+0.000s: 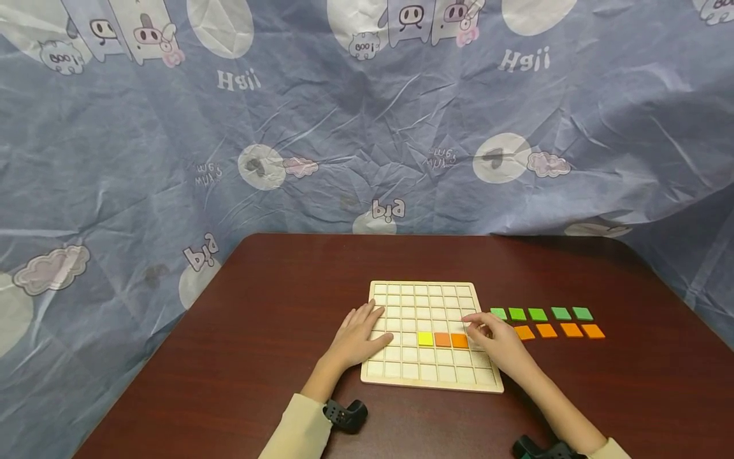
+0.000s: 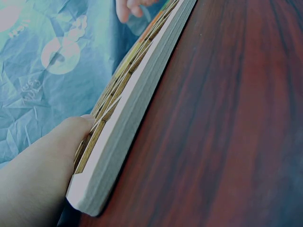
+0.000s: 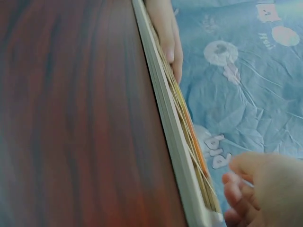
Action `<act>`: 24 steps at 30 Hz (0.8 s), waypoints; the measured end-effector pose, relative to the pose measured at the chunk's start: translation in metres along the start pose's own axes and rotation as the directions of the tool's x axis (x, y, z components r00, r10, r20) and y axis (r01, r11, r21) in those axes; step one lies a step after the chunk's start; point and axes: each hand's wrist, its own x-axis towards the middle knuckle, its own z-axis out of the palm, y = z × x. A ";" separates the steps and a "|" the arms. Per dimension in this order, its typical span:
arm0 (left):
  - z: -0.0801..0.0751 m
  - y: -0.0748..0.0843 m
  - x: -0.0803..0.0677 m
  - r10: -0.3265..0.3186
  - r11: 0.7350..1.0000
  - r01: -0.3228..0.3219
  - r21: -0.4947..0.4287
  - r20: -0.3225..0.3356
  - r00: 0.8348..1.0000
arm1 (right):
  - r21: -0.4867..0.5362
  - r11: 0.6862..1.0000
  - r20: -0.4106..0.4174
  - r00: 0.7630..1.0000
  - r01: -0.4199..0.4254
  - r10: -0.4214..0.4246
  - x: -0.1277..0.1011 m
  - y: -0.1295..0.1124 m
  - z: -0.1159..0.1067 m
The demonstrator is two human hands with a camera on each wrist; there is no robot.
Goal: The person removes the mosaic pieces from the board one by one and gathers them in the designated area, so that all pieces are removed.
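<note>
A pale wooden grid board (image 1: 399,373) lies on the dark table. Within one of its rows sit a yellow tile (image 1: 425,338), a light orange tile (image 1: 442,339) and an orange tile (image 1: 459,341), side by side. My left hand (image 1: 354,336) rests on the board's left edge, fingers spread; its thumb (image 2: 71,137) lies over the rim in the left wrist view. Over the right edge, just right of the orange tile, is my right hand (image 1: 504,344). Its fingers (image 3: 234,191) are loosely bent, and no tile shows between them in the right wrist view.
Right of the board lie two rows of loose tiles: several green and teal ones, such as a green tile (image 1: 537,314), and nearer, several orange ones, such as an orange tile (image 1: 571,330). A printed blue-grey cloth (image 1: 321,127) hangs behind the table (image 1: 287,287).
</note>
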 end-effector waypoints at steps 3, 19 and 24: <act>0.001 0.000 -0.001 -0.001 1.000 0.001 -0.001 -0.001 1.000 | -0.008 1.000 0.014 1.000 0.024 -0.024 -0.001 0.004 0.009; 0.000 0.000 0.001 0.000 1.000 0.000 0.025 -0.001 1.000 | -0.030 0.997 0.037 0.997 0.072 -0.071 -0.001 0.012 0.014; 0.002 -0.001 0.001 0.006 1.000 -0.005 0.024 -0.008 1.000 | -0.030 0.997 0.034 0.997 0.067 -0.066 -0.001 0.012 0.014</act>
